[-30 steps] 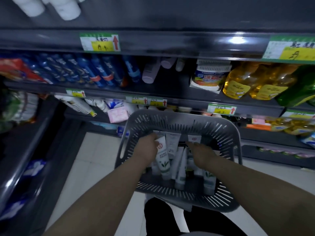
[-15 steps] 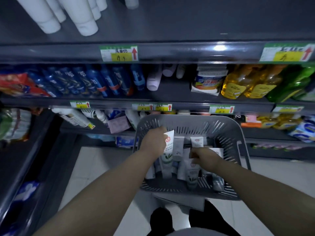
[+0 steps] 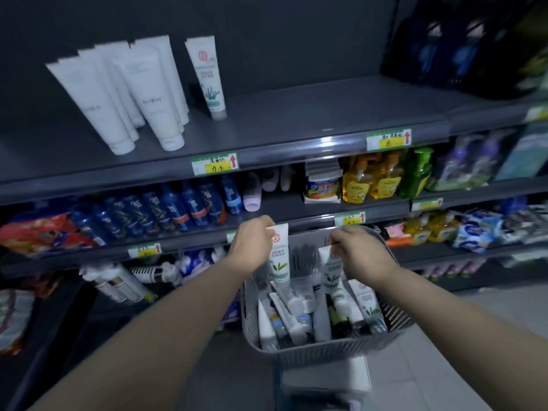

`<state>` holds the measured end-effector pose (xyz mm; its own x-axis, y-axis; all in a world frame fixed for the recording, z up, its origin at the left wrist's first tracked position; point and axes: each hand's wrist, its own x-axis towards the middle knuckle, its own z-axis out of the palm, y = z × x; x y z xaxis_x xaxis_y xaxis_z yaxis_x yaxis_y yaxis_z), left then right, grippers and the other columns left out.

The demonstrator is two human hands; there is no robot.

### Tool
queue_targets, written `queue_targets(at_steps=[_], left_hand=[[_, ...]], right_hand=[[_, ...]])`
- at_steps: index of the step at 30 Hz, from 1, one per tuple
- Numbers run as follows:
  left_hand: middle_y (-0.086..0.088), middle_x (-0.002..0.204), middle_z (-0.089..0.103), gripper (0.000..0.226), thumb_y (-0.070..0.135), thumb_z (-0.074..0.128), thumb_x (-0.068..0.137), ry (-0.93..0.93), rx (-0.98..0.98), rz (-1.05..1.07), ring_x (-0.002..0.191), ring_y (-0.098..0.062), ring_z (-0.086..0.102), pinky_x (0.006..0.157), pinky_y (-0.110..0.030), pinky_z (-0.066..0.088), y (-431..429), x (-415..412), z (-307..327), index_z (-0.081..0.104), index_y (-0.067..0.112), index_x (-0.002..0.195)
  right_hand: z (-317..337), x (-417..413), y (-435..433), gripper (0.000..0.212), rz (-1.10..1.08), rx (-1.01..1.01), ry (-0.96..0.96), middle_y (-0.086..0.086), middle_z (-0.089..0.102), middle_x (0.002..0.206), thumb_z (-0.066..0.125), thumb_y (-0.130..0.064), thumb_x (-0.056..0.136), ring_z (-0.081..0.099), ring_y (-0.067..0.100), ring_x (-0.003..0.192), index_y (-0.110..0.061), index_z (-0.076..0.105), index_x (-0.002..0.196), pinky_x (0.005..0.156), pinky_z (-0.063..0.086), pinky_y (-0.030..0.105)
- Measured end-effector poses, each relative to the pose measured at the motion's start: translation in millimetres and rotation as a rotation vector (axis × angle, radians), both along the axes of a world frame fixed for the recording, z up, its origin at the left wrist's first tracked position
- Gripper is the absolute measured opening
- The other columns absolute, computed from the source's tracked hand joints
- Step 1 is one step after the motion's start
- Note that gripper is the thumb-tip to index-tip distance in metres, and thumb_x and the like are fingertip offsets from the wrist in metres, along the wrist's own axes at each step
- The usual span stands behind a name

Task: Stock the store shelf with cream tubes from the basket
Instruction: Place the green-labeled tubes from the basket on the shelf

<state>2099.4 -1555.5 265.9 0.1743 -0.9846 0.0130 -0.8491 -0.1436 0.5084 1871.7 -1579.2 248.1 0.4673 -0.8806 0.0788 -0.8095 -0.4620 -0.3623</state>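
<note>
Now both hands are raised over the grey slotted basket [image 3: 326,350], each holding a tube of its own. The left hand [image 3: 252,246] has its fingers curled round the flat crimped end of a white cream tube [image 3: 280,258] printed with a round red mark and green leaves. This tube hangs cap down, its lower end just above the heap in the basket and its top level with a shelf edge behind. The right hand [image 3: 363,253] is turned knuckles up and pinches the upper end of a second tube [image 3: 331,272] with a similar print. That one also hangs cap down, with its cap end in among the others. The two hands are apart, and the far wall of the basket shows between them. Below them the loose tubes [image 3: 292,317] lie packed side by side in the basket, most with their caps toward the near wall. Higher up, the top shelf [image 3: 311,114] carries a cluster of plain white tubes [image 3: 139,93] standing on their caps at its left. Just beside the cluster, not touching it, stands a single printed tube [image 3: 206,75], upright on its cap. A green and yellow price label [image 3: 215,164] is fixed to that shelf's front edge, and dark blue bottles [image 3: 178,209] line the shelf beneath
</note>
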Motion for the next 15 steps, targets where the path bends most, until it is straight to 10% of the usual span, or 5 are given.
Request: queue_targets(at_steps=[15], left_hand=[[-0.008,0.103,0.071,0.022,0.009,0.052,0.089,-0.127,-0.277,0.111,0.097,-0.026,0.063,0.08,-0.034,0.052,12.9,12.8,161.2,0.071,0.014,0.099]], right_hand=[[140.7,8.0,5.5,0.023,0.01,-0.307,-0.089,-0.007,0.06,0.086,0.055,-0.013,0.086,0.053,0.023,0.094,-0.031,0.051,0.073,0.067,0.031,0.034]])
